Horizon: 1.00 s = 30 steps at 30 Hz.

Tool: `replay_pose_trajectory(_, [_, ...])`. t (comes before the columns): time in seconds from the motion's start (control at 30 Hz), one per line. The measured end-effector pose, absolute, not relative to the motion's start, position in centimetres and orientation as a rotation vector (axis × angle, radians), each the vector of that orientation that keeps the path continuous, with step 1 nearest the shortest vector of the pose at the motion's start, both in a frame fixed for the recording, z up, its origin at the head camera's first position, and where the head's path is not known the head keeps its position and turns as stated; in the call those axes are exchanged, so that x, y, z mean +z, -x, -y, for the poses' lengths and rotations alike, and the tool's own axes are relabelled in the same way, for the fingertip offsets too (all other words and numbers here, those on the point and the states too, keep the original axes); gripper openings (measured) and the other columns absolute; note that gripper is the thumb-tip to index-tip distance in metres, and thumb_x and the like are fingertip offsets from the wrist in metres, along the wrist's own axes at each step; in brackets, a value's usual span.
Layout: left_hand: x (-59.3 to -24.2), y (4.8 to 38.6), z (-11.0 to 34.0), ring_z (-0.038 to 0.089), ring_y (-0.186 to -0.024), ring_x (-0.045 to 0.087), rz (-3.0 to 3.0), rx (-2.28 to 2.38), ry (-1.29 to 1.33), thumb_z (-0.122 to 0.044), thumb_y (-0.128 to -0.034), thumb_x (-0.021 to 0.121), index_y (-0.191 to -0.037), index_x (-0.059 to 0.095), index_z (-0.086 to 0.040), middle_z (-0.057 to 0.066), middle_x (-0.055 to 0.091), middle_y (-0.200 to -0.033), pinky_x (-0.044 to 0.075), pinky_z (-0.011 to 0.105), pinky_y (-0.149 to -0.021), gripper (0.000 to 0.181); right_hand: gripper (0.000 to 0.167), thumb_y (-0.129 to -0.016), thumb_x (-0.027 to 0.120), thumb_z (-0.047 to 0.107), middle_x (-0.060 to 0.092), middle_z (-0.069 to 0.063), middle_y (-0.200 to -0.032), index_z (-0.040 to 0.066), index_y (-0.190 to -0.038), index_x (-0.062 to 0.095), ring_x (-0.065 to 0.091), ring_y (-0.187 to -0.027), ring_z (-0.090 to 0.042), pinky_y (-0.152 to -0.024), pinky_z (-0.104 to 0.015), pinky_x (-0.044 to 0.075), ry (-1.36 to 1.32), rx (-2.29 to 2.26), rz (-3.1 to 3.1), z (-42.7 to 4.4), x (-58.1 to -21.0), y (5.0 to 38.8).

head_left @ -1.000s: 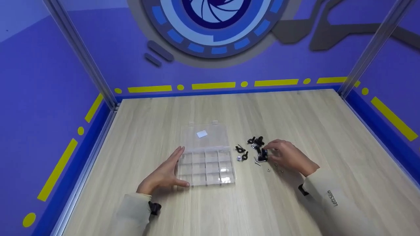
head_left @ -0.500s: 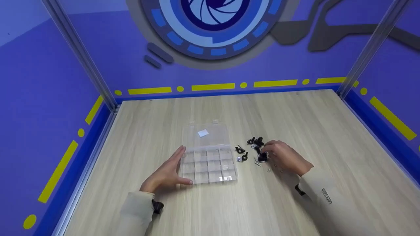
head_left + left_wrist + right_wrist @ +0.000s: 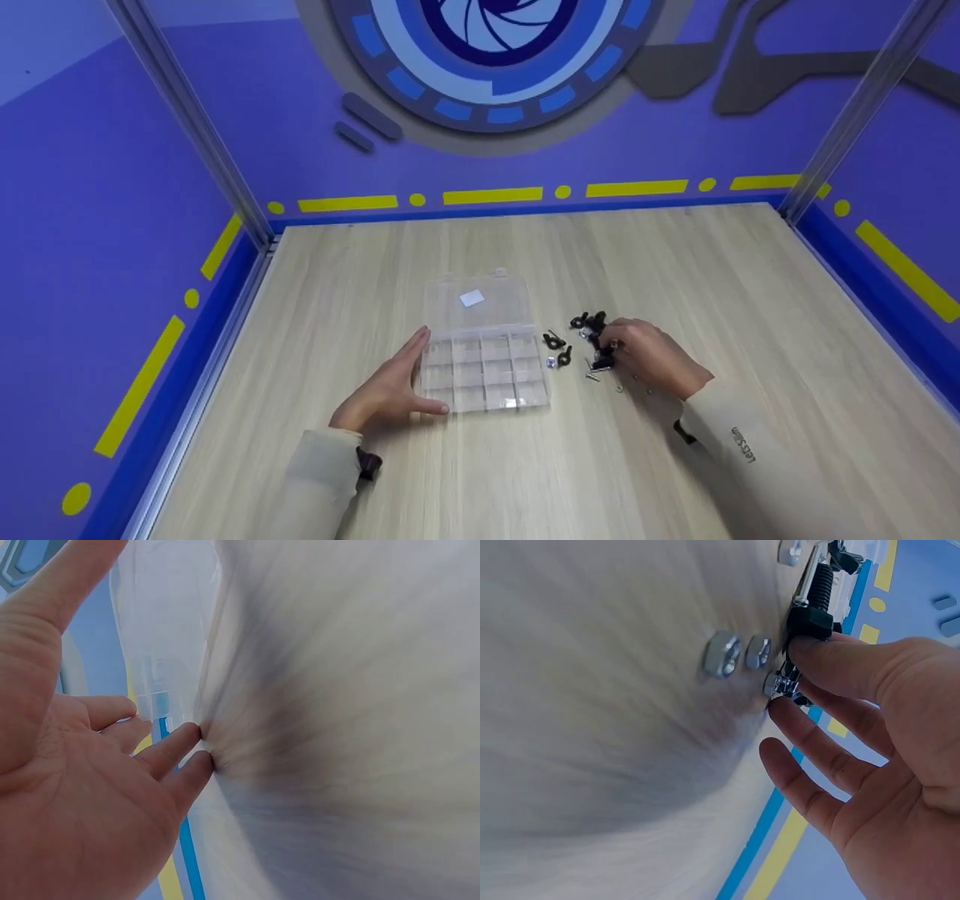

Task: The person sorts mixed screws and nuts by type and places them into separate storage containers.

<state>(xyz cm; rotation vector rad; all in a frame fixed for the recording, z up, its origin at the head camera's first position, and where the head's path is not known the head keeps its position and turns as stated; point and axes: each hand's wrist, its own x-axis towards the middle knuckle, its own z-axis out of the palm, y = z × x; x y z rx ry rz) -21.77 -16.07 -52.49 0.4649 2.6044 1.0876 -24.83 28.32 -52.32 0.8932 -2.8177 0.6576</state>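
In the head view a clear plastic compartment box (image 3: 487, 371) lies on the table with its lid folded back. My left hand (image 3: 386, 386) rests along the box's left side, fingers straight and thumb at the near corner. At the small hardware pile, my right hand (image 3: 649, 356) reaches in with bent fingers. The right wrist view has a silver nut (image 3: 774, 684) between the thumb and middle fingertip, which seem to pinch it; the index fingertip is hidden. Beside the thumb is a black bolt (image 3: 811, 621). Loose hex nuts (image 3: 723, 655) lie close by.
Black wing nuts (image 3: 553, 341), silver screws (image 3: 592, 376) and a small silver piece (image 3: 551, 362) lie between the box and my right hand. A white label (image 3: 472, 298) is on the lid. Blue walls enclose the wooden table (image 3: 480, 480) at the back and sides.
My right fingers have drawn together at the pile, and a small silver piece now shows at their tips. The box has shifted slightly away and rightward with my left hand beside it.
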Motion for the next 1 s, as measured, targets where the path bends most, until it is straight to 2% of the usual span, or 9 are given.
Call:
replay_pose_trajectory(0.23, [-52.4, 21.9, 16.2, 0.027, -0.158, 0.009, -2.612, 1.076, -0.475, -0.038, -0.0711, 0.096, -0.166, 0.011, -0.01, 0.006, 0.007, -0.173, 0.015, 0.048, -0.127, 0.131, 0.03, -0.083, 0.068, -0.017, 0.074, -0.006, -0.102, 0.006, -0.101, 0.076, 0.069, -0.101, -0.03, -0.089, -0.048, 0.058, -0.883, 0.668, 2.82, -28.3, -52.3, 24.9])
replay_pose_trajectory(0.63, [-52.5, 21.5, 16.6, 0.032, -0.157, 0.012, -2.65, 1.014, -0.554, -0.039, -0.076, 0.093, -0.164, 0.015, -0.004, 0.012, 0.008, -0.172, 0.018, 0.052, -0.125, 0.122, 0.029, -0.084, 0.068, -0.016, 0.073, -0.005, -0.1, 0.008, -0.099, 0.074, 0.068, -0.099, -0.029, -0.087, -0.047, 0.058, -0.869, 0.67, 2.866, -28.3, -52.4, 25.2])
replay_pose_trajectory(0.77, [-52.3, 21.5, 16.6, 0.032, -0.157, 0.013, -2.662, 1.008, -0.546, -0.038, -0.0751, 0.093, -0.164, 0.018, -0.004, 0.011, 0.009, -0.172, 0.019, 0.053, -0.125, 0.121, 0.033, -0.084, 0.065, -0.018, 0.072, -0.008, -0.105, 0.005, -0.106, 0.075, 0.068, -0.102, -0.03, -0.089, -0.046, 0.058, -0.911, 0.66, 2.85, -28.5, -52.3, 25.3])
replay_pose_trajectory(1.0, [-52.0, 21.5, 16.5, 0.031, -0.157, 0.014, -2.674, 1.001, -0.563, -0.038, -0.0738, 0.094, -0.162, 0.025, -0.003, 0.009, 0.016, -0.172, 0.019, 0.053, -0.125, 0.117, 0.025, -0.09, 0.075, -0.003, 0.067, -0.011, -0.114, 0.004, -0.114, 0.076, 0.067, -0.102, -0.029, -0.085, -0.045, 0.059, -0.822, 0.656, 2.885, -28.5, -50.9, 25.3])
